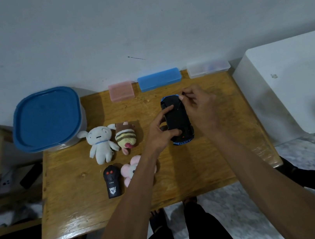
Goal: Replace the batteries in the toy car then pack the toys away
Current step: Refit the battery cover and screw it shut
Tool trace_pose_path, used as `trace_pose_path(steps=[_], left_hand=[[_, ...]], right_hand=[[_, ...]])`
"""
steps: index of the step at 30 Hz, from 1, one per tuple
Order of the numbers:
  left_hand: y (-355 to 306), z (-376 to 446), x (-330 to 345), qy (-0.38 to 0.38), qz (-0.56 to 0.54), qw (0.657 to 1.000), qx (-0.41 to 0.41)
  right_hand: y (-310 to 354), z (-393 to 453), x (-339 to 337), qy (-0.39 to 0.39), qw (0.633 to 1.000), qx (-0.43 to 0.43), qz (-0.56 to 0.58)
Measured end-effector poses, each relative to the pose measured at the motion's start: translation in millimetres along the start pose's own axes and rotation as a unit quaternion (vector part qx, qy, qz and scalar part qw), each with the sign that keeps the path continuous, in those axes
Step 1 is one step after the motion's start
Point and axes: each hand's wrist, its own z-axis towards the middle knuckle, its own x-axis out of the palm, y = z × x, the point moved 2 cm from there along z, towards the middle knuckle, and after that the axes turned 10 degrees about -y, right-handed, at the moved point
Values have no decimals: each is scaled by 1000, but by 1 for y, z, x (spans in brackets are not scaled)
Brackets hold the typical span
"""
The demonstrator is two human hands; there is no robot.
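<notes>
Toy car (177, 120) lay belly-up on the wooden table (210, 162), right of centre, nose toward the wall. Left hand (160, 133) gripped its near-left side, index finger laid across the underside; right hand (200, 111) was curled at the far end pinching a small dark tool (183, 93). Remote (112, 180) and plush toys (103, 142) sat to the left, untouched
</notes>
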Motion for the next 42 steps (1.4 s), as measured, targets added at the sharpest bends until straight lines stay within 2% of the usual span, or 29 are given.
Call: trace_pose_path(steps=[6,16,24,34,40,42], left_hand=[[1,-2,0,4,4,1000,4],[-3,1,-1,1,5,1000,8],[3,-3,0,-6,1,1000,-5],[-1,0,-1,-12,-7,1000,-9],[-1,-3,1,-11,0,1000,-5],[-1,-3,1,-8,-4,1000,-9]], right_hand=[[0,0,4,-5,999,41,-7],[2,-4,4,-14,1000,-1,0],[2,-1,5,-21,998,53,-17],[5,-1,5,-15,1000,3,4],[3,1,8,-21,998,56,1],[1,1,6,-25,999,47,-6]])
